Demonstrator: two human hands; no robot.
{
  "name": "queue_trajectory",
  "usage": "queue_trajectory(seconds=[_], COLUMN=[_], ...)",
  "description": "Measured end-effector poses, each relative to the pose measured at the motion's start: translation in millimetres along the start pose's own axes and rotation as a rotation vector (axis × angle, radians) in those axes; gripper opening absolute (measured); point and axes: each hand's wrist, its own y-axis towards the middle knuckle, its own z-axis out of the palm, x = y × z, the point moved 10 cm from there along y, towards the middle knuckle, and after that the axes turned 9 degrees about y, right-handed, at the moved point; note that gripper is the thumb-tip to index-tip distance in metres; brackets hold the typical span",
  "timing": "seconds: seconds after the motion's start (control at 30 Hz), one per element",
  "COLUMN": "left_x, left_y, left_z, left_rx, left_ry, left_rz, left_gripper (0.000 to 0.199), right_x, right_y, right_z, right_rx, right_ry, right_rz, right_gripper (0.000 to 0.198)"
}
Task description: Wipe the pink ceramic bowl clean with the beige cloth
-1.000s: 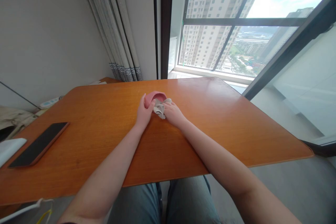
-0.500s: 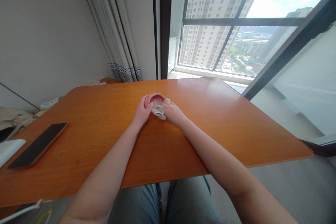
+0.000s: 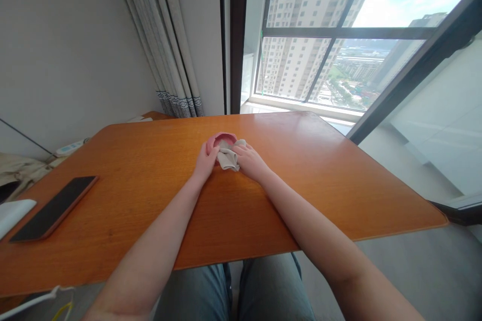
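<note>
A pink bowl-like piece (image 3: 222,136) is held over the middle of the wooden table (image 3: 150,170), its hollow side facing me. My left hand (image 3: 205,161) is closed on its left rim, with the thumb at the near side. In my right hand (image 3: 250,161) a light grey cloth (image 3: 228,159) is gripped. The cloth reaches into the pink piece's hollow, and a folded part hangs down between my hands. My right fingertips are partly hidden in the cloth.
At the table's left lies a dark flat slab with a brown edge (image 3: 54,208), beside a white object (image 3: 17,214). A grey curtain (image 3: 165,40) hangs behind. Beyond the far right edge is a large window (image 3: 301,65). White and yellow cords (image 3: 56,298) show at the lower left.
The pink piece has tipped slightly, showing more of its inside. The cloth's hanging fold has spread wider, and my left hand has shifted a little to the right.
</note>
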Motion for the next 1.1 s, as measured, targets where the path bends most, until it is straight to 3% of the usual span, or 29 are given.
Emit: queue_trajectory(seconds=[0.2,0.3,0.4,0.47,0.53,0.6,0.73,0.8,1.0,1.1], left_x=[-3.2,3.6,13.9,16.4,15.7,14.3,12.8,10.2,15.8,12.6], left_y=[-4.0,-5.7,-9.1,-11.4,-13.4,-15.4,-18.0,-17.3,-13.6,-12.8], left_z=[7.6,12.0,14.5,12.6,11.2,13.9,19.6,19.8,11.0,11.9], left_rx=[0.029,0.078,0.117,0.098,0.074,0.087,0.125,0.128,0.028,0.026], left_ry=[-0.186,-0.235,-0.255,-0.262,-0.267,-0.273,-0.286,-0.310,-0.423,-0.482], left_rz=[0.016,-0.079,-0.227,-0.276,-0.285,-0.285,-0.281,-0.257,-0.295,-0.282], left_gripper=[0.045,0.047,0.046,0.044,0.044,0.044,0.047,0.049,0.052,0.055], right_x=[-2.0,1.1,-8.4,-27.7,-44.4,-49.7,-34.9,-27.9,-21.2,-14.1], right_y=[-1.1,-0.5,-7.1,-21.1,-34.6,-34.8,-14.1,-9.3,-7.8,-6.9], right_z=[2.4,-6.1,-32.2,-52.1,-61.3,-58.0,-30.0,-19.5,-8.8,-7.0], right_rx=[0.018,-0.050,-0.278,-0.509,-0.651,-0.620,-0.315,-0.230,-0.182,-0.225], right_ry=[0.047,0.205,0.439,0.522,0.528,0.474,0.336,0.311,0.340,0.386], right_rz=[0.051,0.073,0.155,0.288,0.416,0.461,0.347,0.303,0.344,0.342], right_gripper=[0.020,0.015,0.020,0.024,0.028,0.029,0.027,0.031,0.027,0.032])
